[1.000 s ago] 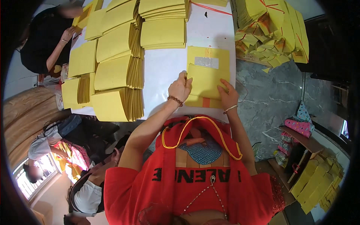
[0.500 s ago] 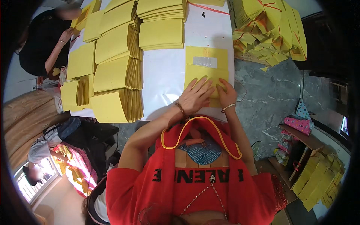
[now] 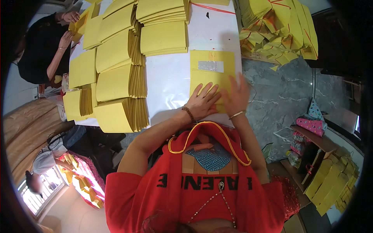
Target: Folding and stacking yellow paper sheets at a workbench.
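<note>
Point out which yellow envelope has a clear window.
The single yellow envelope under both hands, left hand and right hand; the stacked envelopes show none.

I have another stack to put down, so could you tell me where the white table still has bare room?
The widest free patch lies between the fanned yellow stacks and the yellow envelope under the left hand and right hand. A smaller strip lies above that envelope, beside the top stack. The table's left side is crowded.

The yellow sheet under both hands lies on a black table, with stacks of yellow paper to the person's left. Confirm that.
Not quite. In the head view the table is white. The yellow sheet does lie under the left hand and right hand, with the stacks of yellow paper to the left.
</note>
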The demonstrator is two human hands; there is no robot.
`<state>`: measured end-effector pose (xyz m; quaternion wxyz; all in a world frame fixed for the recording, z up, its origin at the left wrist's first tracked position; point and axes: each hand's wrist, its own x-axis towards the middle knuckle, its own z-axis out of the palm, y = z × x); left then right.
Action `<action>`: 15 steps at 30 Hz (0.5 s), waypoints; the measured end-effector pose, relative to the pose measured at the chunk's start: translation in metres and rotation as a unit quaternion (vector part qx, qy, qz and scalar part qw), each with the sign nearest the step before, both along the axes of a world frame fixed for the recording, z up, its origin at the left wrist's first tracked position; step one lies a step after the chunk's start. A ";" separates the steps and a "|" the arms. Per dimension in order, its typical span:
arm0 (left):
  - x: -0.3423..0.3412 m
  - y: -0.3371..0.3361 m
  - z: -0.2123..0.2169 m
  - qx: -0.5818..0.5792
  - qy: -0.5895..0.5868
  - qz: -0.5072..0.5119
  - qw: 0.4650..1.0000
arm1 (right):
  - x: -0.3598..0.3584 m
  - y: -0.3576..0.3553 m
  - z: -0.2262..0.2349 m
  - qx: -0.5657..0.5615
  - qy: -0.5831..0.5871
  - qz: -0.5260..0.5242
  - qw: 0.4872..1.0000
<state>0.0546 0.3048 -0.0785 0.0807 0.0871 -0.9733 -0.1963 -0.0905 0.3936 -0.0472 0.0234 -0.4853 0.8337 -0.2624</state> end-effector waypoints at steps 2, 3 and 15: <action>-0.001 0.001 -0.002 -0.003 0.002 -0.013 1.000 | 0.017 -0.011 0.001 0.011 -0.016 0.104 0.994; -0.001 0.001 -0.003 0.004 0.001 -0.013 1.000 | 0.023 -0.015 0.000 0.020 -0.034 0.213 0.976; 0.012 -0.024 -0.008 0.306 0.105 0.045 0.945 | 0.034 -0.008 -0.050 -0.066 -0.117 0.222 0.966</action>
